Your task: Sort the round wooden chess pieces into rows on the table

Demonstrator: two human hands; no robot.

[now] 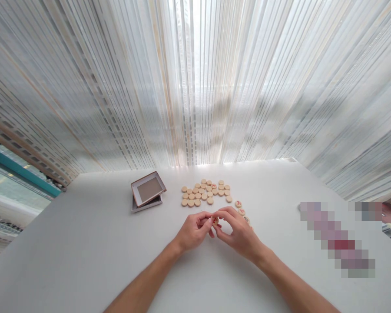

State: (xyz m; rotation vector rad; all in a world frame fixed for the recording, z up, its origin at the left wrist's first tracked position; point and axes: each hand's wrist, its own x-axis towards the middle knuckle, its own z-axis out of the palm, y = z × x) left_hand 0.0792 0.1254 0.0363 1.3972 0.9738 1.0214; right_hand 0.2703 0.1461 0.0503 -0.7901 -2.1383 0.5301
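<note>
Between both hands, just above the table, is a round wooden Chinese chess piece (215, 221) with a red character facing up. My left hand (193, 231) pinches its left side with thumb and fingers, while the thumb and fingertips of my right hand (239, 230) close on its right side. Beyond the hands lies a group of several Chinese chess pieces (190, 203), mostly showing blank faces. One piece in that group (213, 186) shows a red character. Beside my right hand runs a slanting line of lettered pieces (238, 203), its near end partly hidden by that hand.
A shallow grey box (146, 208) stands left of the pieces, with a brown-edged lid or tray (150, 190) tilted on it. A blurred-out long shape (337, 239) lies on the white table (84, 243) at right. Striped sheer curtains (195, 87) hang along the far edge.
</note>
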